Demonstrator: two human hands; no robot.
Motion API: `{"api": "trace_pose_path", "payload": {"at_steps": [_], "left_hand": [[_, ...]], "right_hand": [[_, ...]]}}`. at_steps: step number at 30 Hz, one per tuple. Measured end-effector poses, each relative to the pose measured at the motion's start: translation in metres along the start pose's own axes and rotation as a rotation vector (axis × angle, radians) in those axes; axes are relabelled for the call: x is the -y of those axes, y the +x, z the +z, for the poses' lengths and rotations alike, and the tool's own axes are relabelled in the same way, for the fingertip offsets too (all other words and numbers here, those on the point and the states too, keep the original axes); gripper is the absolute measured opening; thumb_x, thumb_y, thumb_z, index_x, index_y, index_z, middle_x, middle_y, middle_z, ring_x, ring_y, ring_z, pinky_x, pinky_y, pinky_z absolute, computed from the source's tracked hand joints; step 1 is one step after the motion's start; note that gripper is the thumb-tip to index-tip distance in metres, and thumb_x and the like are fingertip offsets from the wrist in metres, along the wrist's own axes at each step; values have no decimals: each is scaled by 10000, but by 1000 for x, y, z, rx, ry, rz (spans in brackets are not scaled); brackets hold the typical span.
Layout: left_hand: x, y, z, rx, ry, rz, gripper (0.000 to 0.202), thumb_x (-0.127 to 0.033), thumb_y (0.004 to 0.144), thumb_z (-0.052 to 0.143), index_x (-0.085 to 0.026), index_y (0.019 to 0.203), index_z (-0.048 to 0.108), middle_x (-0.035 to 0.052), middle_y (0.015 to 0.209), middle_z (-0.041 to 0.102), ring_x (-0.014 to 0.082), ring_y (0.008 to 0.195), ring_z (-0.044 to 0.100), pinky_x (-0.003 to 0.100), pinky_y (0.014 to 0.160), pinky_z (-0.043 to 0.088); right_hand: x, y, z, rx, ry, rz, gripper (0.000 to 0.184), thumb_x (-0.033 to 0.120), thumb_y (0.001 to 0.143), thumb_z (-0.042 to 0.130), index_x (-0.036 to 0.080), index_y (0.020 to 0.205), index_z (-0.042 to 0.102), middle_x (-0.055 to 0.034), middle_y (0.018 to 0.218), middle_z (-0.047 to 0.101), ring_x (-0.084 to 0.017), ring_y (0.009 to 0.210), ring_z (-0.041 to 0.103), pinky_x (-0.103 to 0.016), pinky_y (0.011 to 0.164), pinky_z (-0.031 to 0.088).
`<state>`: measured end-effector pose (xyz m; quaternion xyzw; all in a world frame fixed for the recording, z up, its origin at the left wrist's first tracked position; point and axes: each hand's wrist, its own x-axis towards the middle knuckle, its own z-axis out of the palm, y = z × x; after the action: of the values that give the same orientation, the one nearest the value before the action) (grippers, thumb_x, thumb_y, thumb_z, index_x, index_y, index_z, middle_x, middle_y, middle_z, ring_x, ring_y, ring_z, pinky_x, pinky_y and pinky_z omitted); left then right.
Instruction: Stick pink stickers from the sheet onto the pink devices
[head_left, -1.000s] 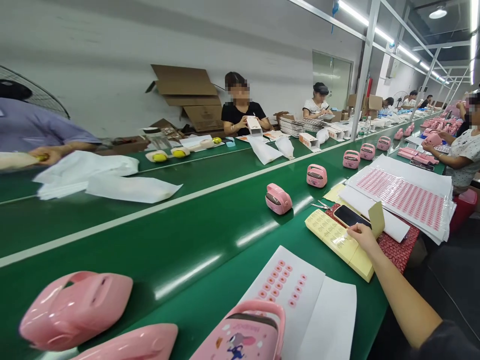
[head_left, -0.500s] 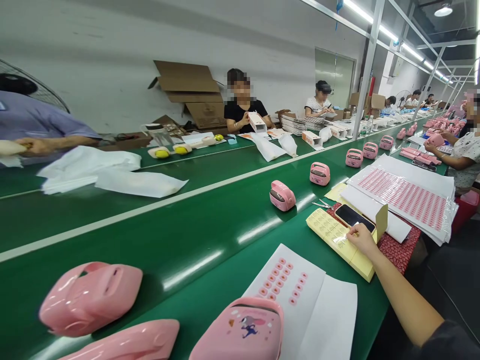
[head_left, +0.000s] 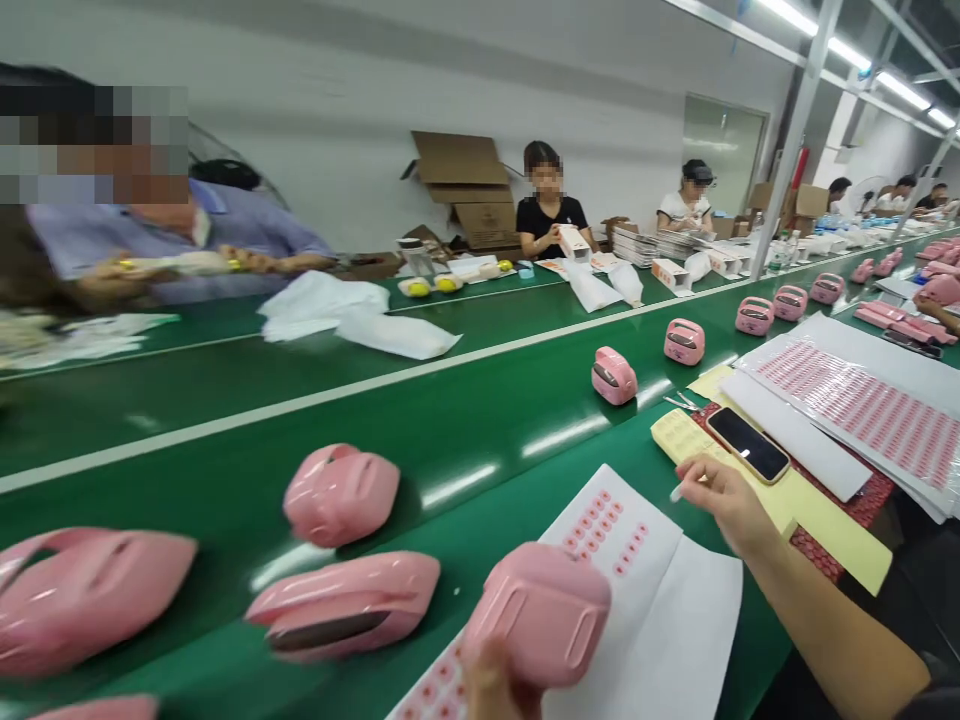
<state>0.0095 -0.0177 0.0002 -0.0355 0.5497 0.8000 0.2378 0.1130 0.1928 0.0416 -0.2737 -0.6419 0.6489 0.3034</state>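
My left hand (head_left: 496,685) grips a pink plastic device (head_left: 544,615) from below. Its plain side with two long raised strips faces me, and most of that hand is cut off or hidden. Over the table, my right hand (head_left: 724,500) pinches a small pale sticker (head_left: 677,493) between thumb and finger. Just behind it lies a yellow sheet of labels (head_left: 679,440), with a phone (head_left: 748,445) on it. Beneath the held device is a white sheet of round pink stickers (head_left: 600,520).
Pink handled devices (head_left: 341,495) stand along the green conveyor (head_left: 480,420), several close on my left. Scissors (head_left: 681,402) lie beyond the yellow sheet. Stacked sticker sheets (head_left: 862,390) are at right. Across the belt, co-workers (head_left: 555,215) handle boxes and white bags (head_left: 397,332).
My right hand has lifted off the yellow label sheet, a small sticker in its fingers. The pink device has turned from its printed side to its plain side. My view has swung left.
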Motion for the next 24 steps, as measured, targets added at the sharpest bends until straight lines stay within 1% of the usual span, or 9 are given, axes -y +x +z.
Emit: {"api": "trace_pose_path", "payload": {"at_steps": [2,3,5,7,9,14,19,21,24], "left_hand": [[2,-3,12,-1,8,35,719,-610,630,635,-290,1254,475,40,1139,644,305,1109,529,370,785,521],[3,-3,15,5,17,37,713,-622,637,622,-289,1250,475,55,1140,638,301,1073,553,376,759,525],[7,-3,17,14,32,27,709,-644,650,595,-282,1247,473,83,1129,633,294,1001,592,383,712,530],[9,-3,15,13,38,27,715,-652,656,582,-276,1252,463,102,1132,623,289,959,608,381,680,531],[10,-3,13,-2,42,40,721,-644,657,588,-278,1262,444,111,1158,602,282,948,608,372,658,530],[7,-4,10,-26,46,75,744,-642,636,609,-274,1258,436,117,1204,560,280,966,589,350,637,529],[5,-5,11,-10,29,81,742,-644,626,618,-250,1237,466,134,1189,569,294,967,590,366,652,529],[4,-6,10,-12,16,86,735,-631,634,621,-242,1239,467,143,1199,562,298,977,588,366,661,530],[1,-8,9,-22,-3,87,726,-609,650,625,-243,1253,455,144,1217,553,295,980,590,360,663,532]], "right_hand": [[10,-13,33,198,76,-13,237,420,609,699,205,608,597,-50,885,601,-202,866,571,-336,767,451],[13,-18,47,267,85,-20,223,409,611,704,210,608,602,-44,866,593,-204,889,566,-340,789,445],[13,-24,69,343,69,-18,192,383,611,711,219,607,611,-41,858,578,-212,941,547,-345,812,438],[10,-25,81,368,35,0,168,356,606,716,220,601,618,-44,874,563,-217,960,531,-351,820,435],[6,-23,85,382,20,18,152,334,604,717,215,599,622,-47,888,550,-217,955,526,-356,828,432],[4,-22,85,413,6,21,132,312,623,704,210,610,622,-42,888,549,-206,945,520,-349,855,415],[2,-25,88,388,-39,-33,113,292,650,684,206,627,613,-46,891,535,-208,957,515,-349,841,431],[-1,-27,90,349,-87,-116,91,281,676,660,209,648,611,-56,903,523,-215,966,513,-363,844,435],[-5,-32,93,286,-231,-369,59,259,729,611,223,683,612,-77,930,520,-226,940,509,-410,861,418]]}}
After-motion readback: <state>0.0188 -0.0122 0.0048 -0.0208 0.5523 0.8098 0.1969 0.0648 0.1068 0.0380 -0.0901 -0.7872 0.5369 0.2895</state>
